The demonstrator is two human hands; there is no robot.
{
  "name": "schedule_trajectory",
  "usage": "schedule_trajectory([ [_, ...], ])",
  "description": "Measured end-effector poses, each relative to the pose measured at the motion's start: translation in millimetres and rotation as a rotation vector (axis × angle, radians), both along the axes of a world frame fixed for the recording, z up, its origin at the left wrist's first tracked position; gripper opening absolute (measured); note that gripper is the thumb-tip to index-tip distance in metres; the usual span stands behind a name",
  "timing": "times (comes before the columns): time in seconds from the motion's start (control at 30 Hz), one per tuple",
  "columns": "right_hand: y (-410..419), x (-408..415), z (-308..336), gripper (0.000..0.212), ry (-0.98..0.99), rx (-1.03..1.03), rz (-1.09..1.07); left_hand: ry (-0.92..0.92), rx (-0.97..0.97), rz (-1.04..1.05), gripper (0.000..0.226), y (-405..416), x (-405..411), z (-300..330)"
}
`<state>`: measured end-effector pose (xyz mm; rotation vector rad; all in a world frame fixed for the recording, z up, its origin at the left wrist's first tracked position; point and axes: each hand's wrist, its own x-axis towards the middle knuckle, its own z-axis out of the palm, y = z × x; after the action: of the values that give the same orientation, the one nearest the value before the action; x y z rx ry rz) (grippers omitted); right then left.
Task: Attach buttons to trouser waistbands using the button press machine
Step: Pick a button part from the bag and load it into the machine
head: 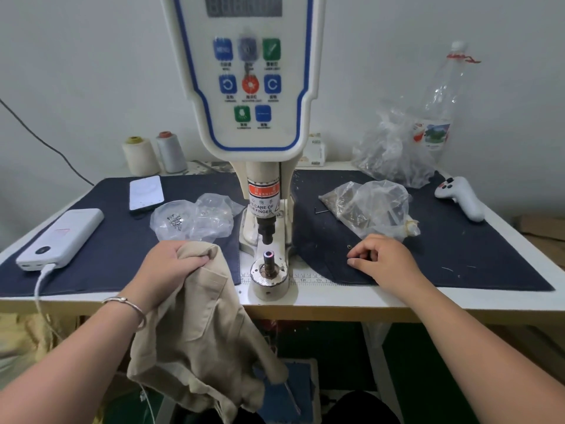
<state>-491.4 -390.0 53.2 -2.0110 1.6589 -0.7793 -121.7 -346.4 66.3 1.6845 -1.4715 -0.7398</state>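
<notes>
The left hand grips the tan trousers by their top edge. Most of the cloth hangs down below that hand, off the front of the table. Just right of the grip stands the button press, its round post bare. Further right, the right hand rests on the dark mat, fingers curled, beside a small button. I cannot tell if it pinches anything.

White counter with a dark mat over most of it. The press sits in the middle. On the left: a power bank, phone, clear bag and two thread cones. On the right: more bags, a bottle and a white controller.
</notes>
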Motion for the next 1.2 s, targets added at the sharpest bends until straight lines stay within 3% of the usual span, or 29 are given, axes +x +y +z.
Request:
schedule_trajectory([
  [0.3,1.0,0.8,1.4,0.012,-0.005,0.003,-0.016,0.032,-0.016,0.03,0.026,-0.3,-1.0,-2.6],
  [0.47,15.3,15.8,12.4,0.013,-0.277,-0.08,-0.037,0.052,-0.017,0.046,0.02,-3.2,0.7,-5.6],
  [0.53,26.1,36.1,20.1,0.011,-0.385,-0.119,0.025,0.034,-0.016,0.054,0.008,-5.0,2.1,-7.9],
  [0.7,38.2,85.0,32.6,0.009,-0.509,-0.085,0.178,0.028,-0.016,0.069,0.007,-4.4,1.1,-6.7],
  [0.83,33.1,101.3,34.9,0.007,-0.488,-0.041,0.195,0.091,-0.015,0.066,0.033,-0.8,-1.7,-2.6],
  [1.2,26.9,111.0,36.1,0.015,-0.478,0.005,0.277,0.132,-0.013,0.058,0.034,-2.2,-0.7,-3.0],
])
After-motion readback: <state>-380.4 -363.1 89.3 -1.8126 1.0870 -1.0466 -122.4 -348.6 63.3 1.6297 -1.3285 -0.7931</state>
